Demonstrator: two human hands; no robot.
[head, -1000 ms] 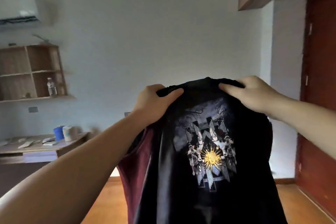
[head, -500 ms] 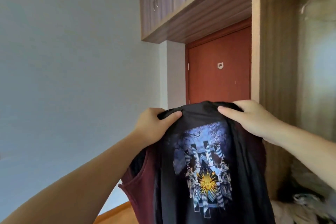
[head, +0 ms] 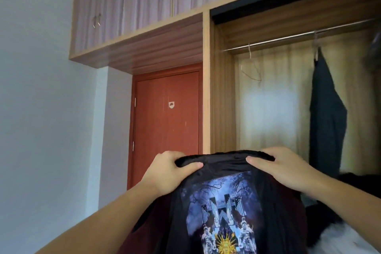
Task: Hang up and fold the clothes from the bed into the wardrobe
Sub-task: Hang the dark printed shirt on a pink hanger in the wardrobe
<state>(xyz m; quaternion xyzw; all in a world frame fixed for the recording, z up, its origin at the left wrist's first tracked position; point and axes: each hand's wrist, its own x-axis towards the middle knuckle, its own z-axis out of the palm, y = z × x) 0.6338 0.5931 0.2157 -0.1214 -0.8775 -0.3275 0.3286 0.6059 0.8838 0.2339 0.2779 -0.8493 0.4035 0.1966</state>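
Both hands, left (head: 167, 171) and right (head: 282, 169), gripping black printed shirt (head: 222, 212) top edge, facing open wardrobe (head: 222, 99)

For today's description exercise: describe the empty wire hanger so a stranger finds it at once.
Start at the open wardrobe right of the red door. Follow its metal rail leftward. The empty wire hanger hangs bare and thin there, unlike the hanger carrying the dark garment.
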